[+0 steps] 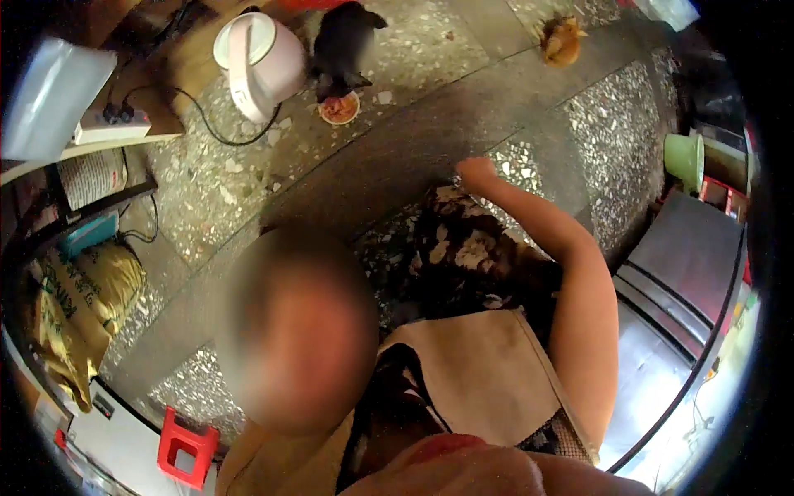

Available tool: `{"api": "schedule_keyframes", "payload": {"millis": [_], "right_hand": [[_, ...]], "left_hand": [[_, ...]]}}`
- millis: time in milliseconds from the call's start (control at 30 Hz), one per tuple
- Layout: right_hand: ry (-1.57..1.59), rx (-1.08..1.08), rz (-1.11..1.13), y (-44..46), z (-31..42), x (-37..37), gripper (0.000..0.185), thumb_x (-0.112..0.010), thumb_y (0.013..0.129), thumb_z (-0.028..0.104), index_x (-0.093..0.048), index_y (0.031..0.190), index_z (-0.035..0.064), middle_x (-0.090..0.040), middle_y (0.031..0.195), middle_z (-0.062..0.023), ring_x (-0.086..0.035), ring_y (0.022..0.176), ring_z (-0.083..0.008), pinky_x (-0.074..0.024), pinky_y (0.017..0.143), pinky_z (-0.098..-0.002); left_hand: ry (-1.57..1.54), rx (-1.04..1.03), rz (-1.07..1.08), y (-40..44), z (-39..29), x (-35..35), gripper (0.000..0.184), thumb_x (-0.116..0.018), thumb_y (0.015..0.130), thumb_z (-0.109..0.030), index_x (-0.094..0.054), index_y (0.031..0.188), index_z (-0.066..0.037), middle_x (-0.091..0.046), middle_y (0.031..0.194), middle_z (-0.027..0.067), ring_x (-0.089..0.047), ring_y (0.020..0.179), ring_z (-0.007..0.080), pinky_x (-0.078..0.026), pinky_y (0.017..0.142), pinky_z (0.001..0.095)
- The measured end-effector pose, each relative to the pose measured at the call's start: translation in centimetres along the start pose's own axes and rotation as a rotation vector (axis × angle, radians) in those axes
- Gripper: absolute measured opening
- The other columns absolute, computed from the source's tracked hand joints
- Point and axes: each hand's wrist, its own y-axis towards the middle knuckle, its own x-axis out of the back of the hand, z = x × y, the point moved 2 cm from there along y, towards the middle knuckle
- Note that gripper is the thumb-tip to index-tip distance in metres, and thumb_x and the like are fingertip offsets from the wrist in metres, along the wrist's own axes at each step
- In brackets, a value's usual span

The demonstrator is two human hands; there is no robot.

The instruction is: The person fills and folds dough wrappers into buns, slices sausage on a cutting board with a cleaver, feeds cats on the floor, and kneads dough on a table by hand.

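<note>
My right hand (477, 175) is closed beside the dark patterned cloth (463, 240) over my legs; whether anything is inside it is too small to tell. A beige apron (488, 364) lies over my lap. My left hand does not show. Past my right hand, a black cat (343, 41) has its head down at a small round bowl of reddish food (339, 108) on the speckled floor. A pale pink kettle (265, 62) stands just left of the cat. Farther off, at the upper right, is an orange cat (562, 41).
A blurred oval (298, 331) covers the lower middle left. Along the left are a power strip (112, 126), a black cable (207, 124) and a yellow sack (83, 306). A red stool (188, 450) stands at lower left. A green container (684, 159) and metal cabinet (662, 355) are at right.
</note>
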Motion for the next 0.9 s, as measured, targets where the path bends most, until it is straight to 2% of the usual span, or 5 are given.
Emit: {"api": "schedule_keyframes", "payload": {"millis": [333, 400, 500, 600, 900], "right_hand": [[0.093, -0.008, 0.082, -0.1, -0.1, -1.1, 0.026, -0.059, 0.079, 0.014, -0.061, 0.102, 0.0016, -0.064, 0.099, -0.0189, -0.064, 0.092, -0.0344, -0.0528, 0.071, -0.0464], [0.107, -0.065, 0.194, 0.7, -0.2, -2.0, 0.035, -0.06, 0.081, 0.016, -0.057, 0.114, 0.0045, -0.06, 0.112, -0.0166, -0.06, 0.1, -0.0353, -0.0527, 0.074, -0.0469], [0.12, -0.054, 0.058, 1.0, -0.5, -2.8, 0.026, -0.059, 0.078, 0.013, -0.062, 0.102, 0.0021, -0.064, 0.1, -0.0187, -0.063, 0.091, -0.0355, -0.053, 0.072, -0.0451], [0.085, -0.031, 0.167, 1.3, -0.6, -2.6, 0.027, -0.059, 0.078, 0.016, -0.062, 0.101, 0.0027, -0.065, 0.097, -0.0175, -0.063, 0.091, -0.0352, -0.0526, 0.072, -0.0452], [0.375, -0.033, -0.422, 0.2, -2.3, 3.7, 0.028, -0.051, 0.085, 0.031, -0.057, 0.093, 0.0047, -0.064, 0.088, -0.0196, -0.062, 0.078, -0.0405, -0.0498, 0.064, -0.0504]], "left_hand": [[0.011, -0.027, -0.007, 0.8, -0.5, 0.6, 0.015, -0.049, 0.093, -0.018, -0.051, 0.105, -0.01, -0.051, 0.093, 0.0031, -0.046, 0.076, 0.0136, -0.04, 0.068, 0.0296], [0.011, -0.031, -0.005, 0.7, -0.6, 0.6, 0.015, -0.049, 0.092, -0.018, -0.051, 0.105, -0.011, -0.051, 0.093, 0.0029, -0.046, 0.076, 0.0135, -0.04, 0.068, 0.0296], [0.011, -0.042, -0.021, 0.1, -0.7, 0.4, 0.015, -0.05, 0.092, -0.018, -0.051, 0.105, -0.011, -0.051, 0.092, 0.0027, -0.046, 0.075, 0.0134, -0.04, 0.068, 0.0294], [0.021, -0.042, -0.04, -1.1, -0.7, -0.3, 0.014, -0.05, 0.092, -0.018, -0.051, 0.105, -0.011, -0.051, 0.092, 0.0025, -0.046, 0.075, 0.0132, -0.04, 0.068, 0.0293], [0.106, -0.045, -0.112, -7.5, -0.8, -3.8, 0.014, -0.052, 0.091, -0.018, -0.051, 0.104, -0.012, -0.051, 0.091, 0.002, -0.045, 0.075, 0.0128, -0.04, 0.068, 0.0289]]}}
